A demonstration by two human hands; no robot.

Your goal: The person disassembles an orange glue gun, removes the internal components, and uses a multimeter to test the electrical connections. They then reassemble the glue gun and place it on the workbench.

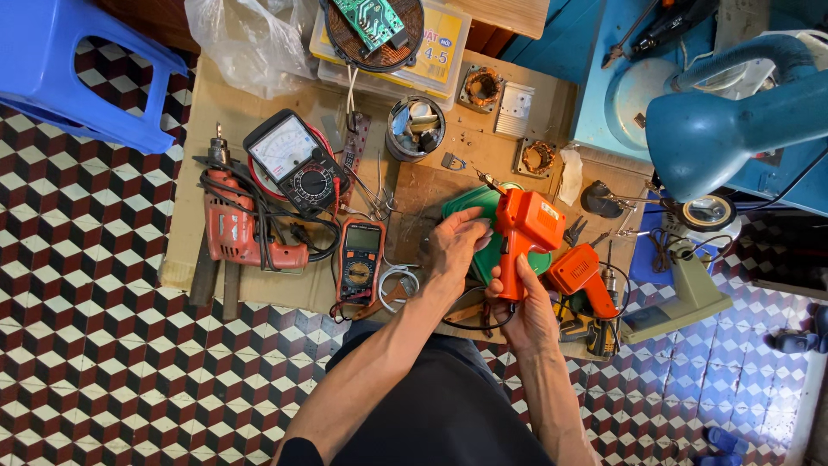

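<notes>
Orange glue gun (526, 235) sits in the right hand (528, 315), upright over the middle of the desk (448, 181), its thin tip pointing up and to the left. The right fingers are wrapped tight around its handle. The left hand (455, 246) is just beside it, its fingers (473, 223) curled and touching the back of the gun's body. A green round thing (470, 207) lies right behind the gun.

The desk is low, brown and covered with flat cardboard. It stands on a floor (95, 345) of red, black and white cube tiles. A blue plastic stool (78, 69) stands at the top left. A blue lamp (733, 129) hangs over the right side.

A clear plastic box with a yellow label (444, 47) sits at the top of the desk, and a round copper coil (375, 34) with a green board lies on it. A crumpled clear bag (250, 43) lies to its left.

On the left part of the desk are a red drill (237, 229), a black meter with a white dial (297, 164) and a small orange meter (360, 259). Another orange tool (582, 276) lies near the right hand.
</notes>
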